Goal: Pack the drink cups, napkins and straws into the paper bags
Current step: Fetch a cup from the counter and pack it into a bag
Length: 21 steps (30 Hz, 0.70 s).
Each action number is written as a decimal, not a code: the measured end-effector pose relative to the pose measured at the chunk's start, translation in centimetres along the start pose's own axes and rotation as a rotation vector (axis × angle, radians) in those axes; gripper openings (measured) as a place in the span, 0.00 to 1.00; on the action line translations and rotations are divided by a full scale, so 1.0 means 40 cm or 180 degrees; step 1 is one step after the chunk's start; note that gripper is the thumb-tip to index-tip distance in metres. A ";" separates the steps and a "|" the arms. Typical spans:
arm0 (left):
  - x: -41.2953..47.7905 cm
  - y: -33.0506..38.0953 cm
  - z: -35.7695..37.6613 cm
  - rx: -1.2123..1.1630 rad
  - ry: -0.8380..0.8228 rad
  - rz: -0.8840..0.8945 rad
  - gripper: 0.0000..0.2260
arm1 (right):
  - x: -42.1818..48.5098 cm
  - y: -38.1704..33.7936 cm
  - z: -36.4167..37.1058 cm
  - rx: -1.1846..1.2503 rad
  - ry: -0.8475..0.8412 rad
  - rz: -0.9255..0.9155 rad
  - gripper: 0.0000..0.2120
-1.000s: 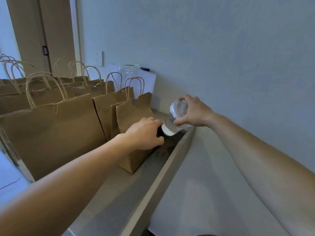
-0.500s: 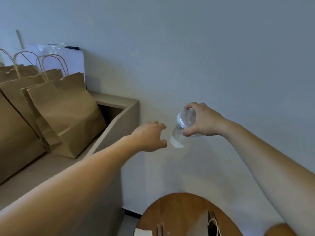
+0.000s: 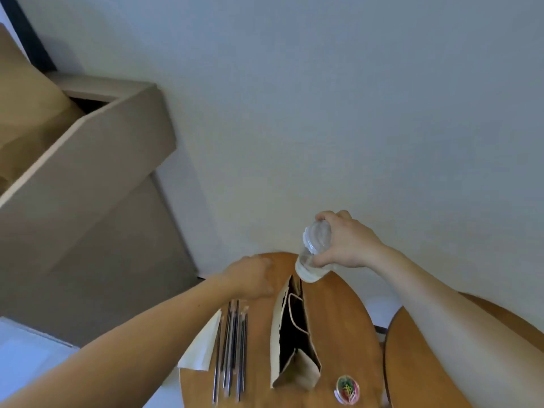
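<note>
Closest to me, the straws (image 3: 231, 346) and the napkin (image 3: 203, 346) lie side by side on the round surface (image 3: 338, 313). They are left of the paper bag (image 3: 294, 334), which stands with its mouth open. My left hand (image 3: 250, 279) hangs just beside the bag's far end, fingers loosely bent, holding nothing I can see. My right hand (image 3: 347, 242) is wrapped round the clear cup (image 3: 313, 251), which is tilted in the air over that far end. I should pinch the bag's edge to hold it wide, turn the cup upright, and lower it slowly, bottom first, so it does not tip.
</note>
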<state>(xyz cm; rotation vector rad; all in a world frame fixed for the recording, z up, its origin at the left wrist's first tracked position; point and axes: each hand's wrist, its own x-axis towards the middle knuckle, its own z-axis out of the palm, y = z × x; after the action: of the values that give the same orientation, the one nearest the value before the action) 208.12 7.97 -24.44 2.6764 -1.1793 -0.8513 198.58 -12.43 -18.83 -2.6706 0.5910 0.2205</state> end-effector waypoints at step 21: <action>0.046 -0.009 0.257 -0.1445 0.0236 -0.1664 0.13 | -0.032 0.030 0.181 0.0212 -0.0211 -0.0551 0.47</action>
<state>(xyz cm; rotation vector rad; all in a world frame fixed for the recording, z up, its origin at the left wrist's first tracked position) 203.93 8.29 -34.00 2.6061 -0.2112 -0.9277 196.42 -9.98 -25.54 -2.6206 0.3382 0.2346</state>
